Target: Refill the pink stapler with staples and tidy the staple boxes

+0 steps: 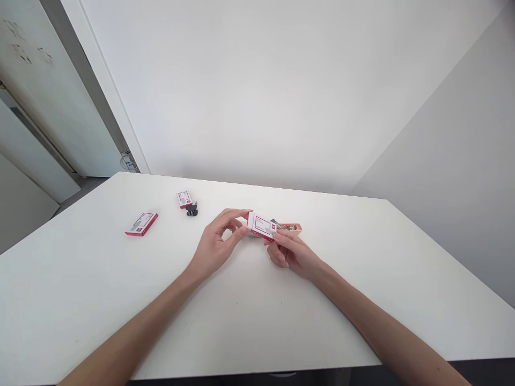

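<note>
A small white and red cardboard box (262, 225) is held up between both hands over the table. My left hand (220, 239) pinches its left end between thumb and fingers. At the lower right corner, my right hand (290, 251) grips the same box, with the other fingers curled under. Just behind the box and partly hidden by it sits a pink tray (296, 228) with small metal pieces in it, too small to name surely.
On the white table (201, 327), a similar red and white box (142, 224) lies at the left. Farther back is another such box (184, 199), with black clips (192, 209) against it. A white wall (257, 96) rises behind the table.
</note>
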A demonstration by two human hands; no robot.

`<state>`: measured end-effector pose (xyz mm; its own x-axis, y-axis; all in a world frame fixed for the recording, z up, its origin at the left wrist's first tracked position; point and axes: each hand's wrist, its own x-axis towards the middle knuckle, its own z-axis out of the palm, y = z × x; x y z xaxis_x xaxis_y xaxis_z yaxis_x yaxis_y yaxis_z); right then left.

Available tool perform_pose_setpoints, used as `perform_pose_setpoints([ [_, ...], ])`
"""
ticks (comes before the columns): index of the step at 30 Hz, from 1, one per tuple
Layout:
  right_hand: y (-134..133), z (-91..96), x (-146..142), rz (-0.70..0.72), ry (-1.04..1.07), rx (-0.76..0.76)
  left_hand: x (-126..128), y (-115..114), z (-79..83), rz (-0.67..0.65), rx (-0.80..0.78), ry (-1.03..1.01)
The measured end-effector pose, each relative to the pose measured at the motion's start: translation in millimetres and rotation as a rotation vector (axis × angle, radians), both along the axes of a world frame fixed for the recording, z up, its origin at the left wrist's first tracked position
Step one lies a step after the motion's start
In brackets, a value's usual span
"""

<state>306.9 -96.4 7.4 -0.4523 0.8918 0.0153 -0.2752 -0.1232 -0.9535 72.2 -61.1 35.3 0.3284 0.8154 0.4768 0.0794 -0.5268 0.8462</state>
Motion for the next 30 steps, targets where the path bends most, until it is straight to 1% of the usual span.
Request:
perform_pose_setpoints([
  [3, -0.9, 1.2, -0.5, 0.007, 0.004, -0.004, 0.1, 1.6, -1.7, -0.049, -0.046, -0.032],
  [6, -1.1, 2.0, -1.0, 0.015, 0.005, -0.002, 0.2, 2.1, -2.3, -0.067, -0.083, -0.052],
  [8, -0.9, 1.5, -1.1, 0.016, 0.002, -0.002, -0.7, 2.1, -2.1, -0.058, -0.094, -0.061],
  [13, -0.4, -1.3, 0.0, -0.004, 0.004, -0.004, -5.5, 3.2, 0.9, 0.015, -0.151, -0.064],
  [23, -1.0, 1.6, -0.9, -0.023, -0.006, -0.008, -6.6, 2.9, 5.5, -0.030, -0.145, -0.066],
  [26, -0.5, 2.3, -1.8, -0.071, -0.001, -0.018, -7.0, 1.6, 7.7, -0.043, -0.153, -0.067],
  [30, 1.3, 2.3, -2.3, -0.230, -0.008, 0.045, -6.3, -1.9, 11.2, -0.065, -0.150, -0.028],
])
